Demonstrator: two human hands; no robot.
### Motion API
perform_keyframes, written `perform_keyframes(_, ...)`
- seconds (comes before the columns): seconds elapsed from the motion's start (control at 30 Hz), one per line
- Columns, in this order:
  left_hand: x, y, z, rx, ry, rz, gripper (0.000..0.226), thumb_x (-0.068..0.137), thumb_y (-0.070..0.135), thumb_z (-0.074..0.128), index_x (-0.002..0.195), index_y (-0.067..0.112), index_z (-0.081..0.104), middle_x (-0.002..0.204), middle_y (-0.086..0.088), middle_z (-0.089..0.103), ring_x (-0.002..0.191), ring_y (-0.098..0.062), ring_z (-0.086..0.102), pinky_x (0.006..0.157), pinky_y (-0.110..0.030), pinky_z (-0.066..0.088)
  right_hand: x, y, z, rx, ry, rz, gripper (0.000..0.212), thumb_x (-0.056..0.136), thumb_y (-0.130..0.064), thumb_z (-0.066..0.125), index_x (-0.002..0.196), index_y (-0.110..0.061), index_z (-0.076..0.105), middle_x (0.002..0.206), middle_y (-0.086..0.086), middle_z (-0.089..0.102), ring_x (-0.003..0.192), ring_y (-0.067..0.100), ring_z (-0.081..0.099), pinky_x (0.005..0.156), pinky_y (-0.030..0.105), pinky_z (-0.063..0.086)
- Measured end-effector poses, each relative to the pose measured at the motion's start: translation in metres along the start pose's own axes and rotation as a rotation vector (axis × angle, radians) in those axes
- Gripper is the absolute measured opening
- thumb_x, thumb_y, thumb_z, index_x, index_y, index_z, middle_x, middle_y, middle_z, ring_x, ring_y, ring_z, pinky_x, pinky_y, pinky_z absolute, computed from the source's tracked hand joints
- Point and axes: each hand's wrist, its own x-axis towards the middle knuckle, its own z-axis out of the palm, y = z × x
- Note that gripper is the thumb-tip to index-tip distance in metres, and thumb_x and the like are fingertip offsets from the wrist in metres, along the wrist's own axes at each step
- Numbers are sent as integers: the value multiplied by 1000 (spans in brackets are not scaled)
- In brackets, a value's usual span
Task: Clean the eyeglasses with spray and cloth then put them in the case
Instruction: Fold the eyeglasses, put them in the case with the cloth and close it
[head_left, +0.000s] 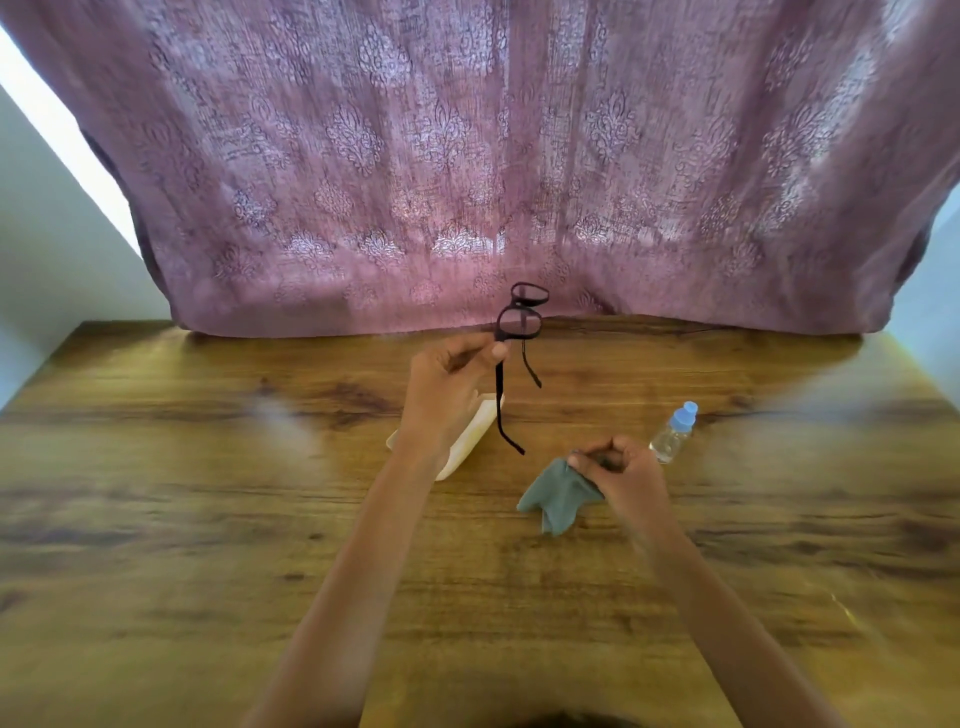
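Black-framed eyeglasses hang in the air above the wooden table, lenses stacked one above the other and temples dangling down. My left hand pinches them at the hinge of the lower lens. Below that hand lies a cream eyeglass case, partly hidden by my wrist. My right hand pinches a grey-green cleaning cloth by one corner, and the rest of the cloth droops onto the table. A small clear spray bottle with a light blue cap lies on its side just beyond my right hand.
A mauve patterned curtain hangs along the table's far edge. Pale walls show at both sides. The wood surface stretches wide to the left, right and front of my arms.
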Motion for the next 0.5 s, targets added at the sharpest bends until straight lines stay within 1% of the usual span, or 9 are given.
perform_keyframes(0.1,-1,-1,-3,106,-26,52,16,82,21,72,96,13,74,93,1,74,93,-12,67,78,-17,50,9,-7,-3,-103,68,-54,15,84,-12,74,86,-24,64,88,-8,72,84,3,66,65,13,47)
perform_keyframes(0.17,-2,-2,-5,124,-37,78,15,83,19,72,96,12,73,94,-1,74,90,-11,67,75,-14,51,13,-8,-6,-163,48,-74,18,86,-11,72,87,-28,65,88,-13,70,87,0,65,63,10,45)
perform_keyframes(0.23,-2,-3,-7,143,-65,113,10,83,16,72,92,15,74,90,1,74,89,-11,68,75,-15,52,15,-9,-8,-238,11,-76,15,86,-14,71,93,-27,67,90,-18,67,89,-2,63,62,8,42)
perform_keyframes(0.3,-3,-4,-8,177,-98,153,11,83,12,71,86,22,73,84,7,74,85,-9,68,76,-18,53,17,-14,-10,-305,-15,-81,16,87,-21,70,102,-26,67,93,-19,65,87,-3,61,61,8,41)
perform_keyframes(0.4,-2,-7,-12,307,-109,200,16,83,14,71,80,30,70,83,14,71,80,1,64,76,-17,49,20,-26,-14,-271,-38,-82,25,86,-33,71,110,-33,63,98,-23,61,77,-10,59,62,10,42)
perform_keyframes(0.43,-1,-8,-15,356,-108,217,19,83,15,71,79,33,68,86,14,70,80,2,62,77,-17,47,21,-30,-14,-243,-30,-85,27,85,-37,71,111,-34,63,99,-24,62,78,-12,60,63,10,43)
perform_keyframes(0.5,-1,-12,-19,446,-122,254,23,83,15,71,80,38,66,90,16,66,81,3,58,77,-18,44,23,-37,-15,-183,14,-107,27,88,-42,66,112,-31,65,103,-21,65,91,-7,61,71,13,45)
